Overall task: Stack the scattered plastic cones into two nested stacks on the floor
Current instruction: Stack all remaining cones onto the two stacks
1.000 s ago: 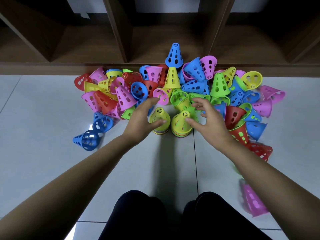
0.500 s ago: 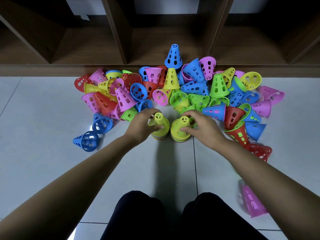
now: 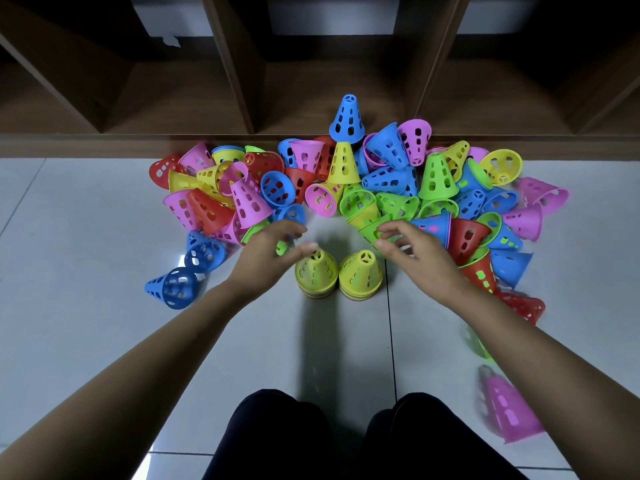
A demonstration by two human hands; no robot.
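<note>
Two short nested stacks stand side by side on the floor, the left stack [image 3: 317, 276] and the right stack [image 3: 360, 276], each topped by a yellow cone. Behind them lies a wide pile of scattered cones [image 3: 346, 188] in blue, pink, red, yellow and green. My left hand [image 3: 266, 252] hovers just left of the left stack with loosely curved fingers over a green cone [image 3: 254, 233], its thumb near the stack's tip. My right hand [image 3: 415, 252] reaches over the pile's front edge, fingertips by a green cone [image 3: 369, 230]. Neither hand holds anything.
A dark wooden shelf unit [image 3: 311, 81] runs along the back of the pile. Two blue cones [image 3: 173, 287] lie apart at the left. A pink cone [image 3: 509, 410] and a green one [image 3: 479, 344] lie near my right forearm. My knees [image 3: 346, 438] fill the bottom centre.
Both hands have let go of the tops of the two stacks and moved up and outward toward the pile. The stacks stay where they were.
</note>
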